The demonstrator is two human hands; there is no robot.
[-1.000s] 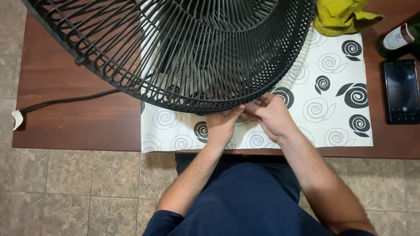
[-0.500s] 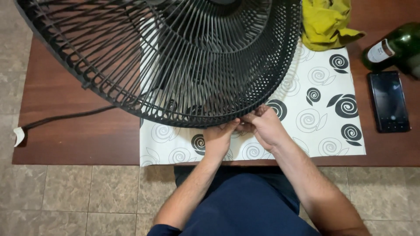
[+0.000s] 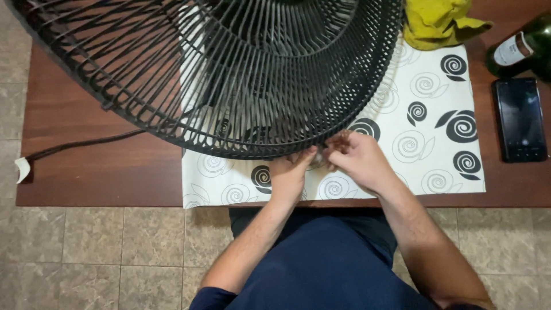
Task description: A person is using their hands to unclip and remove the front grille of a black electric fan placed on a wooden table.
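Fan grille (image 3: pixel 229 80) lies tilted across the worktop (image 3: pixel 86 115), rim nearest the body for reach. Left hand (image 3: pixel 290 175) and right hand (image 3: pixel 359 161) meet at its 6 o'clock edge, each grip pinching the rim there. Mat (image 3: pixel 436 132) beneath protects the wood.

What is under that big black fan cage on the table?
Under the fan cage lies a white mat with black spirals on the wooden table. Through the bars, dark fan parts show dimly. Both hands cover its lower rim.
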